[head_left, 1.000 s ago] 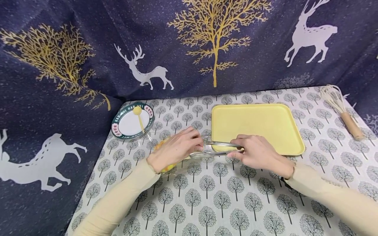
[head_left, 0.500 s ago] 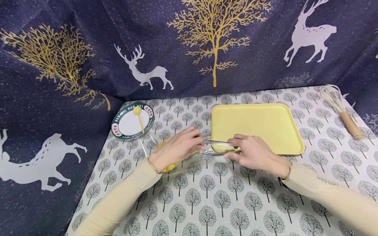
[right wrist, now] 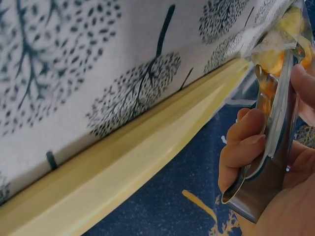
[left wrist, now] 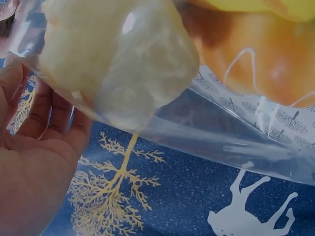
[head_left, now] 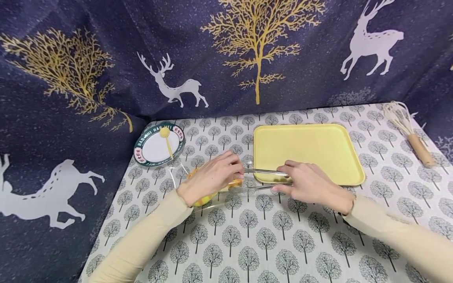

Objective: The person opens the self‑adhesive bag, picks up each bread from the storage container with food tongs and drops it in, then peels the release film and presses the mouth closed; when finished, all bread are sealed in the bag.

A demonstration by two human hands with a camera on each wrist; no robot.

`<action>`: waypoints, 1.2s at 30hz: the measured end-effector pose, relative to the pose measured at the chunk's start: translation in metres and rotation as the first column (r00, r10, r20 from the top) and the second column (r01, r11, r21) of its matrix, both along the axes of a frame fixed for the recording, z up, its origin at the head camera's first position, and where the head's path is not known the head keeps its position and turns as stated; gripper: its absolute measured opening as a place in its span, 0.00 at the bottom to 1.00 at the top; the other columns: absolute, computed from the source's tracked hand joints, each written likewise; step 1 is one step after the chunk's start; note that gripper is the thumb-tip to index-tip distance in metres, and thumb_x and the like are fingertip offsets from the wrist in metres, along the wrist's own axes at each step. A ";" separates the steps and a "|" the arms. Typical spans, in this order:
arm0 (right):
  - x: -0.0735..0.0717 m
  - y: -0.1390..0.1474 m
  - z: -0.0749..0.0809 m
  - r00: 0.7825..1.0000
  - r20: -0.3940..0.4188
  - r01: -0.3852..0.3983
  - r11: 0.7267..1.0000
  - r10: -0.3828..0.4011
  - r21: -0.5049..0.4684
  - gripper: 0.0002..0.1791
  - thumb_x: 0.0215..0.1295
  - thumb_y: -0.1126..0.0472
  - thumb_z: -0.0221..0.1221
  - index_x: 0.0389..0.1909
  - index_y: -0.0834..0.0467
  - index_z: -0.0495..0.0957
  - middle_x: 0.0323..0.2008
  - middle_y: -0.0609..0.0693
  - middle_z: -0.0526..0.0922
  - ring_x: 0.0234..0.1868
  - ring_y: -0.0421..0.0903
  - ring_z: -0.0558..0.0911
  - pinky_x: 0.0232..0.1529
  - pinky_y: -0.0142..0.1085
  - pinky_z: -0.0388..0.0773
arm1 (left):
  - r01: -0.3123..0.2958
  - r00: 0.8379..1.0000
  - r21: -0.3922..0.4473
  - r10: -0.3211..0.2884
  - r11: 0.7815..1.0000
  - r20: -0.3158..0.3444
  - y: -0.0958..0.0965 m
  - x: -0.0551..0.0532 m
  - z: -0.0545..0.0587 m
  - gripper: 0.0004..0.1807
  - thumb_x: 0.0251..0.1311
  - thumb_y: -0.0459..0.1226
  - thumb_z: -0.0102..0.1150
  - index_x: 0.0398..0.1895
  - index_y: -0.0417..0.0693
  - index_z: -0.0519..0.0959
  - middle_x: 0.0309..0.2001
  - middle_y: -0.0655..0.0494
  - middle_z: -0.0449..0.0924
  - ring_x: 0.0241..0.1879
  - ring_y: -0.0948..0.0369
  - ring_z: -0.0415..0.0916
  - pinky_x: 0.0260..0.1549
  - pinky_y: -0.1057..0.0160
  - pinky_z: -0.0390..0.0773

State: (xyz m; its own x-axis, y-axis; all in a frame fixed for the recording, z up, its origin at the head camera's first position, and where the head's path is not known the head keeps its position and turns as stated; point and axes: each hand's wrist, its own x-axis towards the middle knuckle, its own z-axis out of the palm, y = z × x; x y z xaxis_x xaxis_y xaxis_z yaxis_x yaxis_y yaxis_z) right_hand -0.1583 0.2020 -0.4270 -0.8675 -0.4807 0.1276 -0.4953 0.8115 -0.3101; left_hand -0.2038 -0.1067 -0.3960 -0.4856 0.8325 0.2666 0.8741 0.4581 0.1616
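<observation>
My left hand [head_left: 216, 173] holds the rim of a clear plastic bag [left wrist: 206, 135], fingers curled at its edge in the left wrist view. Through the film show a pale, lumpy bread-like piece [left wrist: 118, 59], a glossy orange rounded piece [left wrist: 280, 61] and something yellow above it. From the head view, this hand covers most of the bag. My right hand [head_left: 311, 184] grips metal tongs [head_left: 267, 171] by their arms, which stand apart and point left into the bag's mouth. An orange-yellow piece [head_left: 235, 183] lies near their far ends; whether they touch it is hidden.
A yellow tray [head_left: 304, 149] lies just behind the right hand. At the back left, an oval plate [head_left: 141, 143] with a green rim bears a small yellow spoon [head_left: 164, 133]. A wooden-handled whisk [head_left: 419, 149] lies at the far right. A dark patterned cloth [head_left: 226, 94] hangs behind.
The tongs have moved slightly left and then back right, and their arms now stand wider apart. An orange-yellow piece has come into sight beside the left hand. The left hand has barely moved.
</observation>
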 end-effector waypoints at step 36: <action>0.025 0.093 0.008 0.974 0.022 0.226 0.974 -0.226 -0.028 0.36 0.57 0.40 0.80 0.60 0.57 0.85 0.43 0.50 0.90 0.34 0.43 0.84 0.28 0.42 0.81 | -0.006 1.000 -0.006 0.006 1.000 -0.002 0.000 -0.003 -0.005 0.03 0.69 0.39 0.72 0.42 0.54 0.88 0.45 0.60 0.88 0.49 0.62 0.80 0.55 0.65 0.85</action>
